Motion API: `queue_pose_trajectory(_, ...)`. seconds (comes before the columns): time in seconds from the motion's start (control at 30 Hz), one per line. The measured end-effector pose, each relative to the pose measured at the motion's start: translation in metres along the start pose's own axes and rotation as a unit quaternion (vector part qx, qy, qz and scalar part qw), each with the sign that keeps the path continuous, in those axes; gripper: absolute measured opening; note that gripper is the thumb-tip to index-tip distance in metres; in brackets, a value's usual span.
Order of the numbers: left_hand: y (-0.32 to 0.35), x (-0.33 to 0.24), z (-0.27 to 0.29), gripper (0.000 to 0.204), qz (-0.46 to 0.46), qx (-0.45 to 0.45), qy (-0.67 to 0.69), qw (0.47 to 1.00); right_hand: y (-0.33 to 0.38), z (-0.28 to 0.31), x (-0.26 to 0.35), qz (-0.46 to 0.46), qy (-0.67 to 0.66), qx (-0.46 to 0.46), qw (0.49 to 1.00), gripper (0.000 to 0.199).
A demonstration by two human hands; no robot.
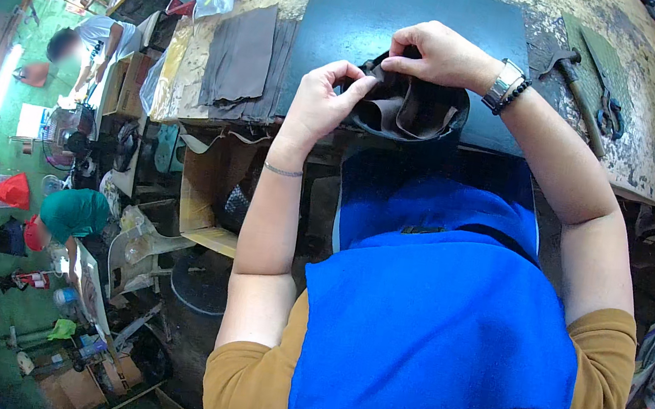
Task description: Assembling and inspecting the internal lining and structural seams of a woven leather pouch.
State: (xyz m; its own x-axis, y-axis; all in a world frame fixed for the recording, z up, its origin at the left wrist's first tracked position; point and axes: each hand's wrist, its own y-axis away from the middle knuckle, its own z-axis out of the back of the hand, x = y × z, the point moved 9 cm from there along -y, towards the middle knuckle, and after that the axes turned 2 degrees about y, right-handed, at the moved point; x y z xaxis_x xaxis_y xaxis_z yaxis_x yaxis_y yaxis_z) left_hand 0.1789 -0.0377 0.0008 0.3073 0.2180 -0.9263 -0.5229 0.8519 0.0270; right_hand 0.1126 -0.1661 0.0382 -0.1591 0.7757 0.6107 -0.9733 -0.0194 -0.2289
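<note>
A dark brown leather piece [408,107] is held over the near edge of a black mat [370,18] on a worn workbench [645,149], seen from the head camera. Its left edge is pinched by the left hand [321,103], thumb and fingers closed on it. Its top is gripped by the right hand [440,55], on whose wrist a metal watch [504,83] and a bead bracelet are worn. A stack of brown leather sheets [239,58] is laid left of the mat; a hammer [574,84] and scissors [606,101] are seen to its right. A blue apron [437,320] is worn below.
</note>
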Motion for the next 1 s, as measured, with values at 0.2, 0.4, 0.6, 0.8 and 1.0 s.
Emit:
queue_pose_trajectory(0.2, 0.015, -0.025, 0.014, 0.015, -0.12, -0.158, -0.062, 0.978, -0.001, 0.002, 0.0, 0.029, 0.008, -0.038, 0.999, 0.022)
queue_pose_trajectory(0.4, 0.02, -0.037, 0.016, 0.012, -0.198, -0.194, -0.129, 0.952, 0.0, 0.007, 0.007, 0.031, 0.026, -0.051, 0.998, 0.02)
queue_pose_trajectory(0.6, 0.017, -0.033, 0.017, 0.01, -0.182, -0.199, -0.071, 0.96, 0.0, 0.006, -0.01, -0.028, -0.029, -0.035, 0.999, 0.024)
queue_pose_trajectory(0.8, 0.012, -0.023, 0.021, 0.015, -0.088, -0.207, -0.037, 0.974, -0.001, 0.006, -0.007, -0.047, -0.035, -0.014, 0.998, 0.026)
queue_pose_trajectory(1.0, 0.008, -0.017, 0.022, 0.017, -0.058, -0.211, -0.068, 0.973, -0.003, 0.005, -0.001, -0.029, -0.014, -0.03, 0.999, 0.024)
